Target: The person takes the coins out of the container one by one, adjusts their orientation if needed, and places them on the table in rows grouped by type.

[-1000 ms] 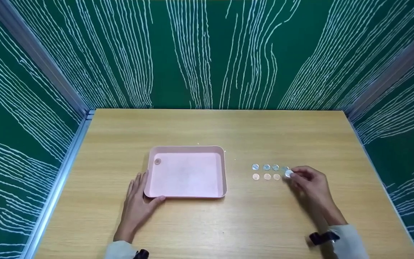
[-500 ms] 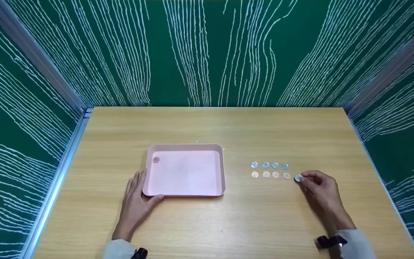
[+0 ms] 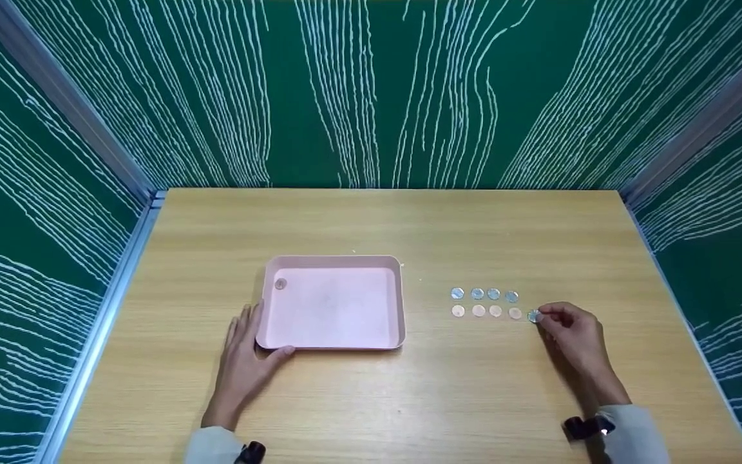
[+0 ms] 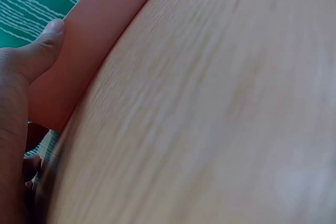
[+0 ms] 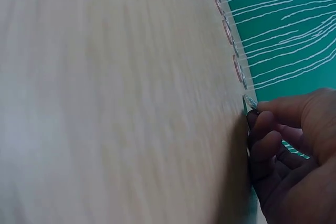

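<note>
In the head view, my right hand (image 3: pixel 574 338) pinches a silver-coloured coin (image 3: pixel 534 316) low over the table, thumb and index finger at its right edge. The coin (image 5: pixel 250 103) shows nearly edge-on in the right wrist view. To its left lie two rows: silver coins (image 3: pixel 477 294) behind, copper-coloured coins (image 3: pixel 478 311) in front. My left hand (image 3: pixel 242 368) rests against the near left corner of a pink tray (image 3: pixel 332 343), fingers extended along its left side, thumb on the front wall. One copper-coloured coin (image 3: pixel 281 283) lies in the tray's far left corner.
The wooden table (image 3: pixel 371 406) meets green walls with white wavy lines (image 3: pixel 403 96) at the back and both sides. A metal rail (image 3: pixel 104 322) runs along the left edge. Small white specks lie behind and right of the tray.
My right hand moved right from the end of the coin rows with the silver coin, then lowered it beside the front row. A fourth copper-coloured coin came into view. My left hand stayed still.
</note>
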Action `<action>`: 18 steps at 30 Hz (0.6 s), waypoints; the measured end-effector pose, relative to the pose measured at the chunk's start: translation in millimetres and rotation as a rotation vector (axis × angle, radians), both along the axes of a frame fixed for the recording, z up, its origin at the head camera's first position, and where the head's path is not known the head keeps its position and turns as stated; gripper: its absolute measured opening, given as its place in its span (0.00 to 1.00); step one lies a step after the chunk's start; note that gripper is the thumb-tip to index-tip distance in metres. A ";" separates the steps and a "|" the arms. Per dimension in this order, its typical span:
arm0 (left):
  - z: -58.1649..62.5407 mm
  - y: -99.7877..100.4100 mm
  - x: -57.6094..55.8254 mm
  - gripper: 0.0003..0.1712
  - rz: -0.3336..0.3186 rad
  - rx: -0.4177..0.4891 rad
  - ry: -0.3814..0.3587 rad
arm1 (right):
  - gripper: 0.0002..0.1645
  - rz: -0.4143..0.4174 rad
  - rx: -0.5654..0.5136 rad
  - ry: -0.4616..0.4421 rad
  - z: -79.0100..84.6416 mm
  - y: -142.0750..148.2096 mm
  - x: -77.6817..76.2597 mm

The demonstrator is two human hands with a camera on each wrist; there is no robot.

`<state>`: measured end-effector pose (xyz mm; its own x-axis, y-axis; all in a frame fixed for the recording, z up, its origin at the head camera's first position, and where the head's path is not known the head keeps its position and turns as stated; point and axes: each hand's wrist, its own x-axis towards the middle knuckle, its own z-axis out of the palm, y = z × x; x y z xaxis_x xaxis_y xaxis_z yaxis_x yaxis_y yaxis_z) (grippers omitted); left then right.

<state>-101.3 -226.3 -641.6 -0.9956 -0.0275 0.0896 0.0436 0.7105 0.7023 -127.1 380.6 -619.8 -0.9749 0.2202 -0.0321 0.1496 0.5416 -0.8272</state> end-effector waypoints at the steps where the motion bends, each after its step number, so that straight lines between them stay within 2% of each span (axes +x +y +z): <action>1: 0.0 0.0 -0.1 0.64 0.001 -0.001 -0.001 | 0.11 -0.003 0.001 0.001 0.1 0.1 -0.7; 11: -0.6 -0.2 -0.5 0.64 -0.017 0.003 0.022 | 0.11 -0.006 0.000 0.057 -2.4 4.1 -17.6; 18: -0.9 -0.2 -0.9 0.64 -0.014 0.003 0.013 | 0.10 -0.027 0.030 0.064 -4.0 2.4 -27.1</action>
